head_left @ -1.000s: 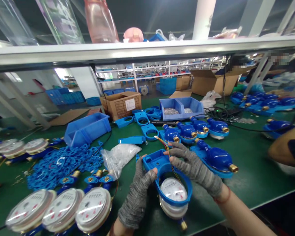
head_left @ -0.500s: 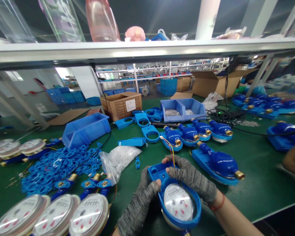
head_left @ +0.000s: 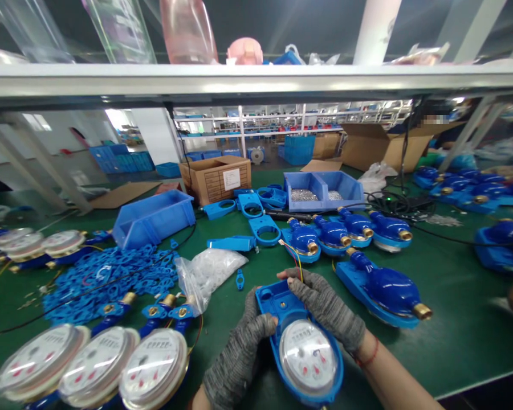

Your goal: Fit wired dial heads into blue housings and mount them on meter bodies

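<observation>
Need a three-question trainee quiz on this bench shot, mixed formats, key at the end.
1. True or false: the blue plastic housing encircles the dial of the round white-faced meter.

2. Fill in: to the left of the grey-gloved left hand, the front row of round, white-dialled meters numbers ____.

3. Pick one. The thin red and yellow wires rise beside the fingers of:
A) the left hand
B) the grey-gloved right hand
C) neither hand

Key: 1 true; 2 three; 3 B.
</observation>
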Motion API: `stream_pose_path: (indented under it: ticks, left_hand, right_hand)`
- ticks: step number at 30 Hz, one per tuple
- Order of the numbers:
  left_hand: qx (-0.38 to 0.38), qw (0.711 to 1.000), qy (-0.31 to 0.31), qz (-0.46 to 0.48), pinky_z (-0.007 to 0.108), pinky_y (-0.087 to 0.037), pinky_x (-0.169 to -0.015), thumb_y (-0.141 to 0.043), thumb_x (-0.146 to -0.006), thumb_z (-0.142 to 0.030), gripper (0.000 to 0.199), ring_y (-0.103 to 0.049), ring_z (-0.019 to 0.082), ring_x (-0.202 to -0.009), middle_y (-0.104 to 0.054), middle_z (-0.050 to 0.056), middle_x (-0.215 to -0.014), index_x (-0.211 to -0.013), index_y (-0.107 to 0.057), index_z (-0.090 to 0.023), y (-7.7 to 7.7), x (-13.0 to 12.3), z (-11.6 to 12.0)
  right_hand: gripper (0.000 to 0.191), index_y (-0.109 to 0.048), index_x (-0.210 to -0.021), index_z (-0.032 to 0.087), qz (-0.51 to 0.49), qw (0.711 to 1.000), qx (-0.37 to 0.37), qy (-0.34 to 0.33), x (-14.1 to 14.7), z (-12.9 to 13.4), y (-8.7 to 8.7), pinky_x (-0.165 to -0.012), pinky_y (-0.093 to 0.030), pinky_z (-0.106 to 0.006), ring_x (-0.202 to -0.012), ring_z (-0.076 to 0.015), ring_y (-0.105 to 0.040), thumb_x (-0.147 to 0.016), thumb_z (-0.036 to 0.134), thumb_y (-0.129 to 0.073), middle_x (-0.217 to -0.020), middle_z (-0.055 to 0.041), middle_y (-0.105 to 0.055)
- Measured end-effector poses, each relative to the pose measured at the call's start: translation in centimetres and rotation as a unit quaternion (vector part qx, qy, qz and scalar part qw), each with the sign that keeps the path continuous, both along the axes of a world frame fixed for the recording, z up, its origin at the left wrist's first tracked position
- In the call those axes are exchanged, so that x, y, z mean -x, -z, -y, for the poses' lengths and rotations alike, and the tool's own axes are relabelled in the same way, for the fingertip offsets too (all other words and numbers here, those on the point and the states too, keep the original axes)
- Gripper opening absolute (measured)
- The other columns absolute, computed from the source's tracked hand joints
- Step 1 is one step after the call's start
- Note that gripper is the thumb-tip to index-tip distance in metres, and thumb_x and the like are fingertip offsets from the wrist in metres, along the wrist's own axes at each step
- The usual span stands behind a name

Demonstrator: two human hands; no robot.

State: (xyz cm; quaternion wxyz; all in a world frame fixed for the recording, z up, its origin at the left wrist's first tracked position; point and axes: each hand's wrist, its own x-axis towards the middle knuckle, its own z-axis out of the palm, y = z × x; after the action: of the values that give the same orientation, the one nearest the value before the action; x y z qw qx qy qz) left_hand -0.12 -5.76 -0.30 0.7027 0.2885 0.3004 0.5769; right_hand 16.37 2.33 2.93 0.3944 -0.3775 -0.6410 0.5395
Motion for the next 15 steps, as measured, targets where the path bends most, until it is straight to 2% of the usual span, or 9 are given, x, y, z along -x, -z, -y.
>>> stream_pose_path:
  ticks: [5, 9, 12, 15]
  left_hand:
    - [0.006, 0.998, -0.009, -0.057, 0.051, -0.023, -0.12, -0.072, -0.074, -0.029, 0.083, -0.046, 0.032, -0.135, -0.053, 0.007, -0.143, -0.147, -0.033, -0.029, -0.8, 0.0, 0.2]
    - [0.023, 0.993, -0.023, -0.115, 0.046, -0.026, -0.12, -0.069, -0.079, -0.035, 0.091, -0.044, 0.029, -0.137, -0.048, 0.008, -0.148, -0.153, -0.017, -0.027, -1.4, -0.5, 0.5]
    - [0.049, 0.991, -0.052, -0.11, 0.043, -0.034, -0.117, -0.069, -0.079, -0.041, 0.098, -0.047, 0.029, -0.136, -0.046, 0.01, -0.149, -0.155, -0.007, -0.028, -0.8, -1.4, 0.2]
    - [0.044, 0.978, -0.134, -0.15, 0.04, -0.037, -0.116, -0.071, -0.075, -0.05, 0.103, -0.043, 0.032, -0.138, -0.038, 0.009, -0.155, -0.154, -0.009, -0.028, 1.0, -2.3, -0.6]
  right_hand:
    - [0.054, -0.069, -0.104, 0.019, -0.033, 0.999, 0.04, -0.004, 0.2, 0.1, 0.9, -0.099, -0.047, -0.043, -0.105, -0.0262, -0.063, -0.076, 0.065, -0.069, -0.109, -0.0096, -0.07]
    - [0.052, -0.065, -0.103, 0.019, -0.055, 0.995, 0.078, -0.014, 0.2, 0.2, 1.5, -0.092, -0.05, -0.04, -0.101, -0.0245, -0.062, -0.076, 0.063, -0.07, -0.106, -0.0073, -0.067]
    - [0.054, -0.064, -0.105, 0.02, -0.051, 0.997, 0.063, 0.019, 0.0, 0.1, 1.6, -0.096, -0.049, -0.041, -0.105, -0.0254, -0.061, -0.076, 0.065, -0.067, -0.109, -0.008, -0.066]
    - [0.057, -0.064, -0.111, 0.021, -0.023, 0.997, 0.021, 0.069, -0.8, 0.7, 1.7, -0.107, -0.042, -0.044, -0.115, -0.0273, -0.059, -0.079, 0.068, -0.062, -0.12, -0.0106, -0.065]
